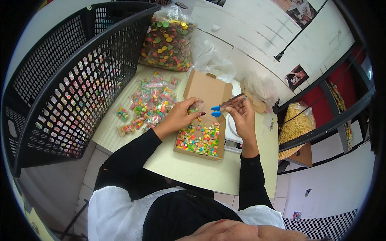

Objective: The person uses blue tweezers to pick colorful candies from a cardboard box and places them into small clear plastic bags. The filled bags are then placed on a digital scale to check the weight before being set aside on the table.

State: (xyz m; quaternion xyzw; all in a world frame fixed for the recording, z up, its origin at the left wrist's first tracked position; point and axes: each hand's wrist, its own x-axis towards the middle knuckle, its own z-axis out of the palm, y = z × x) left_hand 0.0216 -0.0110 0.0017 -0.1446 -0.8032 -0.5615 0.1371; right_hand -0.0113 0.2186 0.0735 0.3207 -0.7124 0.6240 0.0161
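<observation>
My left hand holds a small clear plastic item over the cardboard box; whether it is a bag or a cup cannot be made out. Metal tongs with blue tips are in my right hand. The tips are slightly apart, close to the fingers of my left hand, and no candy shows between them. Below lies the open cardboard box, its lid folded back. Small colourful candies cover much of its bottom, and part of the inside is hidden behind my left hand.
Small filled candy bags are heaped left of the box. A black plastic basket stands at the left. Behind stands a large bag of coloured discs. A digital scale sits under my right wrist. A plug hangs at the wall.
</observation>
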